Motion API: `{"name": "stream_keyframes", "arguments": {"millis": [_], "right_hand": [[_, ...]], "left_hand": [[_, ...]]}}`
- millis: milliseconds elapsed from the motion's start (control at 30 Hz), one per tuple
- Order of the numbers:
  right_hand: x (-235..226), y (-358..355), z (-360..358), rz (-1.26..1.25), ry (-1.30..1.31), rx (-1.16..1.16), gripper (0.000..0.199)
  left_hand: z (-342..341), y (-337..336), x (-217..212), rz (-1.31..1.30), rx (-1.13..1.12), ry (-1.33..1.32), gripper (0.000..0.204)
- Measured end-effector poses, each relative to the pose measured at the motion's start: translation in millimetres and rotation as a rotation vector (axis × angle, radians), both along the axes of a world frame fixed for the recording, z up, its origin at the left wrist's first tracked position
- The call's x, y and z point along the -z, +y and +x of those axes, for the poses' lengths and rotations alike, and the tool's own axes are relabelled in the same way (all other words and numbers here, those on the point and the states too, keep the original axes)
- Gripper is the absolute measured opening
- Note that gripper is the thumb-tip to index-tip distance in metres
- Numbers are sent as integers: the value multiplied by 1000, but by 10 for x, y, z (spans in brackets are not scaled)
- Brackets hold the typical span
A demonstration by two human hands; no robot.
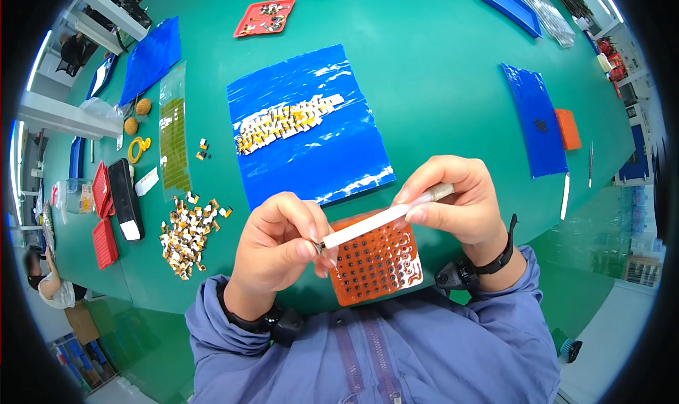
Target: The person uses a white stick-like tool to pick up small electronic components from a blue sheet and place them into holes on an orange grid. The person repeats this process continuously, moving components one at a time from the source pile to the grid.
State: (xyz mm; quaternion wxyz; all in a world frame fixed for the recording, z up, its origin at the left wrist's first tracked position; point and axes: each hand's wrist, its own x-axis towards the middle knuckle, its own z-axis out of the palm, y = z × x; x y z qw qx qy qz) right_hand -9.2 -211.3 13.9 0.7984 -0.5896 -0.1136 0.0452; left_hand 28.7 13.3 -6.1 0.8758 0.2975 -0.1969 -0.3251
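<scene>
A slim white stick (pixel 368 224), its rear end wrapped in something pale, slants between my hands. My right hand (pixel 453 199) grips it near the wrapped end with thumb and fingers. At its lower left tip, my left hand (pixel 286 241) is closed in a pinch on a small dark piece (pixel 319 248); its exact kind is too small to tell. Beneath both hands lies an orange tray (pixel 375 271) with rows of small black round parts, partly hidden by my left fingers and the stick.
Ahead is a blue sheet (pixel 311 165) bearing a band of small white-and-yellow parts (pixel 283 125). A loose pile of similar parts (pixel 188 236) lies left, near a black case (pixel 127 199) and red trays (pixel 104 241). A red tray (pixel 247 26) stands farther back; another blue sheet (pixel 535 125) lies right.
</scene>
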Motion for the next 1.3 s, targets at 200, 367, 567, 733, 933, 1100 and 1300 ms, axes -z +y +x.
{"name": "stream_keyframes", "arguments": {"millis": [200,367,567,733,933,1100,1300], "right_hand": [[0,-9,-5,-8,20,-27,11],[-40,-14,-17,-6,71,-43,9],[-38,-30,36,-373,-265,26,7],[-60,-14,23,-418,-283,11,6],[15,-10,78,-363,-411,41,10],[-29,-51,43,-469,-352,-4,11],[-15,-23,46,-461,-433,19,9]], "left_hand": [[-20,-13,-3,4,5,-33,9],[-25,-18,-3,26,-22,-65,8],[-39,-43,-19,32,-78,-83,8],[-42,-52,-5,44,-77,-85,8],[-49,-65,-6,84,-71,-113,13],[-48,-65,-16,112,-73,-159,16],[-62,-61,-15,32,-75,-98,9]]}}
